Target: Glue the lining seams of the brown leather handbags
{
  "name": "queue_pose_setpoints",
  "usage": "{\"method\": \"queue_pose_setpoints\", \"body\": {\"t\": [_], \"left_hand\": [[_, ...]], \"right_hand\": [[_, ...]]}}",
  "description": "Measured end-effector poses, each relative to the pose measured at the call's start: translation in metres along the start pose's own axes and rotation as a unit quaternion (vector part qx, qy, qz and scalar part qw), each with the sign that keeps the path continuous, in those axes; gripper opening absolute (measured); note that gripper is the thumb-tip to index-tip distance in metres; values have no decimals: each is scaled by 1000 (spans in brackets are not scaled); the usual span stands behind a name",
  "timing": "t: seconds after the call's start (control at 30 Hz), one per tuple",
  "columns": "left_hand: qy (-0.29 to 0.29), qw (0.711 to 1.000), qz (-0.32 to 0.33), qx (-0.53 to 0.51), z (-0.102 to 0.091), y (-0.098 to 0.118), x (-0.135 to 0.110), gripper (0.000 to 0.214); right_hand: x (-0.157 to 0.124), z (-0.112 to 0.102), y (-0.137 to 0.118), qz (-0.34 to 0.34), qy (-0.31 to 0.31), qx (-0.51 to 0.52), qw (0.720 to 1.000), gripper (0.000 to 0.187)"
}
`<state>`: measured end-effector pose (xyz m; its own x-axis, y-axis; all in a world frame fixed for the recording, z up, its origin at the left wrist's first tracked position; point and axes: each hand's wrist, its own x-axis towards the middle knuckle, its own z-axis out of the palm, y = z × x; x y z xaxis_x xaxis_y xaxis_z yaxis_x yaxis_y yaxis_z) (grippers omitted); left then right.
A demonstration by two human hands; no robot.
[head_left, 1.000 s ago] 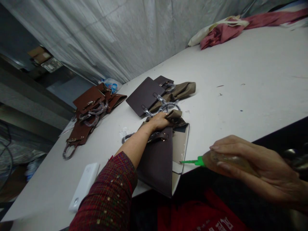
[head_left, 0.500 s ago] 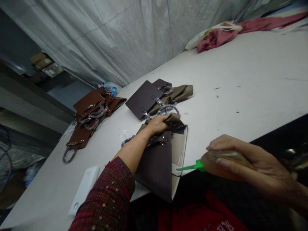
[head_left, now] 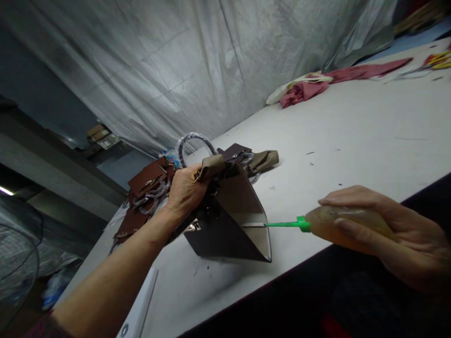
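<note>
My left hand point(head_left: 186, 190) is closed on the upper part of a dark brown handbag point(head_left: 225, 234), bunching its olive lining point(head_left: 211, 166). The bag is tilted, and its open end with a pale inside faces right. A plastic-wrapped handle point(head_left: 193, 138) arches up behind my fingers. In my right hand point(head_left: 398, 234) is a squeeze bottle point(head_left: 345, 227) of amber liquid, held level. Its long green nozzle point(head_left: 283, 224) points left, and the tip is at the edge of the bag's open end; whether it touches cannot be made out.
Reddish-brown bag pieces point(head_left: 150, 180) with wrapped handles lie at the left of the white table point(head_left: 352, 141). Another dark bag with olive lining point(head_left: 266, 162) lies behind. A white device point(head_left: 141, 305) is at the near left. Pink cloth point(head_left: 306, 91) and yellow-handled scissors point(head_left: 440, 61) lie far right.
My left hand has lifted and tilted the dark bag, turning its open end to the right. My right hand has brought the bottle's nozzle to the bag's edge. The view has shifted.
</note>
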<state>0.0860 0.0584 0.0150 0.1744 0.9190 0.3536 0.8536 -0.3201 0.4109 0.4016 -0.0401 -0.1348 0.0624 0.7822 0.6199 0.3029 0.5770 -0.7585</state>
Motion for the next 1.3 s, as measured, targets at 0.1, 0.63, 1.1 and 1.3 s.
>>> {"method": "queue_pose_setpoints", "body": {"t": [0.1,0.63,1.1,1.3], "left_hand": [[-28,1000,7,9,1,12,-17,19],[-100,989,-104,-24,10,39,-73,17],[-126,986,-112,-13,11,43,-77,14],[-116,988,-104,-5,13,42,-79,14]], "right_hand": [[6,1,8,-17,-4,-2,1000,18],[10,15,52,4,-109,14,994,21],[34,23,59,4,-218,-6,976,27],[33,22,67,56,-216,1,975,35]]}}
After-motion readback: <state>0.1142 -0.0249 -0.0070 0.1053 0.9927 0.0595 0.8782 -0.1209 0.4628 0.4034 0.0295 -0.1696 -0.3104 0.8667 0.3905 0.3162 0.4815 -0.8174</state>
